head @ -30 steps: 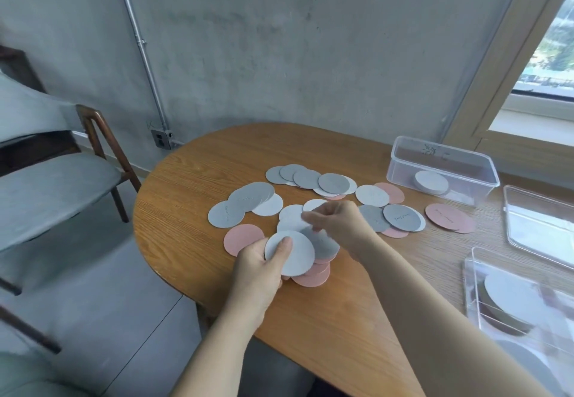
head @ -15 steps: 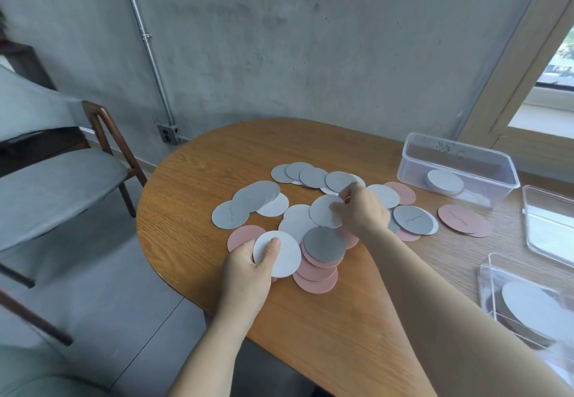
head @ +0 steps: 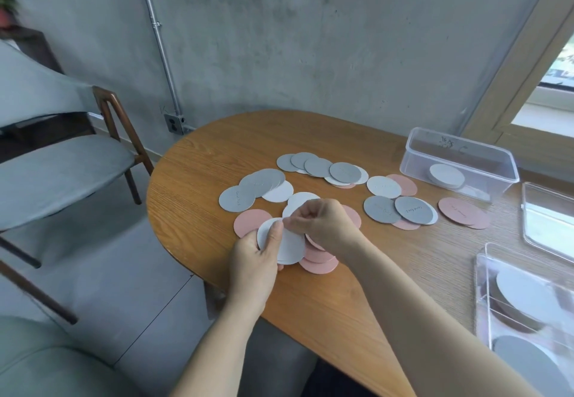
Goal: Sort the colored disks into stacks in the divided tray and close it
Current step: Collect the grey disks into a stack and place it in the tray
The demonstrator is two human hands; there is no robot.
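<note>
White disks point(head: 290, 246) sit stacked, gripped by your left hand point(head: 252, 261) at the near edge of the table point(head: 223, 160); your right hand point(head: 326, 225) pinches one more onto them. The divided tray point(head: 481, 288) lies near right, closer to your right hand.

two hands: left hand point(head: 253, 260), right hand point(head: 324, 225). one clear box point(head: 419, 166), one lid point(head: 548, 222), one divided tray point(head: 480, 288). grey disks point(head: 316, 167) on the tabletop point(head: 310, 303): perhaps nine, overlapping.

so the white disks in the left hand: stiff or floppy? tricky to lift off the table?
Probably stiff: the white disks jut past the left hand with no droop. Likely light: a thumb-and-fingers hold carries several. Loose pink disks lie flat on the table, so they probably need sliding or an edge lifted.
</note>
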